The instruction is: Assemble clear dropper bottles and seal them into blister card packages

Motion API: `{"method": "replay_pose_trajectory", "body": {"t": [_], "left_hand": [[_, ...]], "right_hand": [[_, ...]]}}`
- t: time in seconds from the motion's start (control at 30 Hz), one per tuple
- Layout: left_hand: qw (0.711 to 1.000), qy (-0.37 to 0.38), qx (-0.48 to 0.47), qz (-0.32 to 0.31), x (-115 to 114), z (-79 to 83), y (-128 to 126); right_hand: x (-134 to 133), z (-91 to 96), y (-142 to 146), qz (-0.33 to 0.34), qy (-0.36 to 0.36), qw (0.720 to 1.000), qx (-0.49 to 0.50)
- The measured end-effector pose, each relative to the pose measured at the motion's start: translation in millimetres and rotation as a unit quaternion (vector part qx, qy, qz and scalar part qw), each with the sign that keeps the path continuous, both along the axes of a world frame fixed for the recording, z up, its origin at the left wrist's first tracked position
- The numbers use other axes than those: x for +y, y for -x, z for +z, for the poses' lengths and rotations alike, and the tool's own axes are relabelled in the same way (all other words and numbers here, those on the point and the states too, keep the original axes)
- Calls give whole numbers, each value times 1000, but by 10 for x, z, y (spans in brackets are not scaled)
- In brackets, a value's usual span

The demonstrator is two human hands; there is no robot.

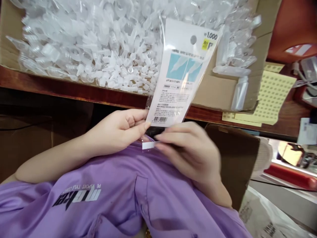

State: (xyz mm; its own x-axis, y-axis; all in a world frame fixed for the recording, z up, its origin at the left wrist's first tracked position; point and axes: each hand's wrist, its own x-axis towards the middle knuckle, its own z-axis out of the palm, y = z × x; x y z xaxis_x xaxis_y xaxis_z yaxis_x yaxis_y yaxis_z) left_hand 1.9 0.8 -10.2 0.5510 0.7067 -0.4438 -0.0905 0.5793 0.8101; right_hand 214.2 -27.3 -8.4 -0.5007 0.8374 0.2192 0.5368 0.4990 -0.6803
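Note:
A clear retail packet (182, 71) with a white printed card, blue picture, barcode and yellow price tag stands upright in front of me. My left hand (116, 130) pinches its lower left corner near the barcode. My right hand (192, 153), slightly blurred, has its fingers closed on a small white strip (148, 145) at the packet's bottom flap. Both hands hover over my purple shirt (119, 201).
A big cardboard box (218, 89) on a red-brown wooden table edge (74, 91) holds a heap of small clear plastic bottles and caps (99, 43). Yellow perforated sheets (272, 96) lie to the right. A brown carton (235, 158) stands by my right arm.

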Motion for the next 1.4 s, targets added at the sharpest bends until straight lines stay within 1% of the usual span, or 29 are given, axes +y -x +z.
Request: {"method": "replay_pose_trajectory", "body": {"t": [0.13,0.2,0.27,0.33,0.43,0.53,0.7,0.9,1.0,1.17,1.23,1.33,1.4], "left_hand": [[992,-111,61,-24,2,-12,-7],[983,-156,89,-40,5,-2,-17],[974,-188,111,-51,10,17,-32],[969,-204,131,-51,13,45,-53],[972,-178,150,-25,17,102,-84],[977,-146,155,-2,26,150,-108],[972,-165,166,-24,46,176,-141],[983,-134,126,-18,36,172,-175],[988,-109,109,-28,30,165,-178],[998,-19,57,-19,35,144,-176],[998,-8,53,-20,45,134,-172],[998,-13,66,-18,67,131,-168],[997,-6,75,-10,82,145,-169]], "right_hand": [[36,33,108,36,-67,996,-46],[55,56,126,51,-87,992,-79],[65,76,127,72,-96,988,-98],[63,85,124,84,-93,985,-116],[41,88,124,77,-90,984,-136],[12,103,122,61,-86,985,-134],[-21,140,117,57,-79,985,-143],[-47,96,100,49,-103,982,-151],[-50,46,67,50,-102,985,-126],[-50,-77,-9,58,-110,990,-72],[-42,-125,-29,63,-126,989,-48],[-38,-166,-55,69,-157,985,-15],[-71,-179,-83,74,-161,984,14]]}}
